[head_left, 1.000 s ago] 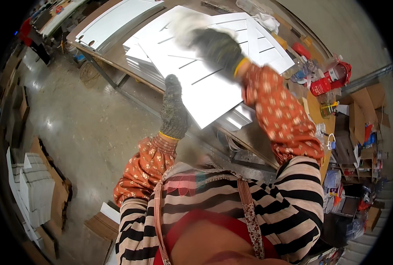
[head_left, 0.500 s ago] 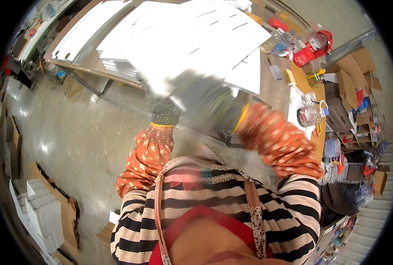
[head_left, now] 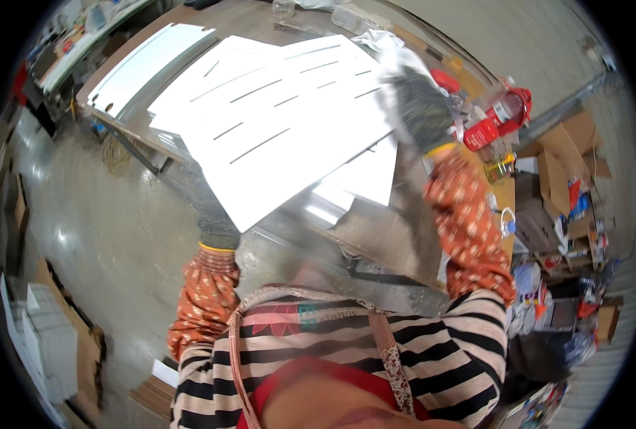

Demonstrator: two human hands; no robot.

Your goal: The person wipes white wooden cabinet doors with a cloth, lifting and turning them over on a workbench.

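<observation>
A white panel (head_left: pixel 289 121) with several narrow dark slots lies askew on top of other white panels, its near corner jutting toward me past the table edge. My left hand (head_left: pixel 216 214), in a dark grey knit glove, holds the panel's left edge near that corner; the fingertips are hidden by the panel. Beyond the panel's right edge, my right hand (head_left: pixel 424 107), gloved the same way, is reaching out with a white cloth (head_left: pixel 382 41) in its grasp. Motion blurs this hand, and its fingers are partly hidden against the cloth.
Another white board (head_left: pixel 153 68) lies at the table's far left. Red bottles (head_left: pixel 481 134) and other plastic bottles crowd the right side. Cardboard boxes (head_left: pixel 547 186) stand beyond them. White sheets (head_left: pixel 50 343) and cardboard lean at lower left.
My right hand has swung from in front of my chest to the far right, onto the white cloth. The top panel now sits turned, its corner nearer me. My left hand is lower along its edge.
</observation>
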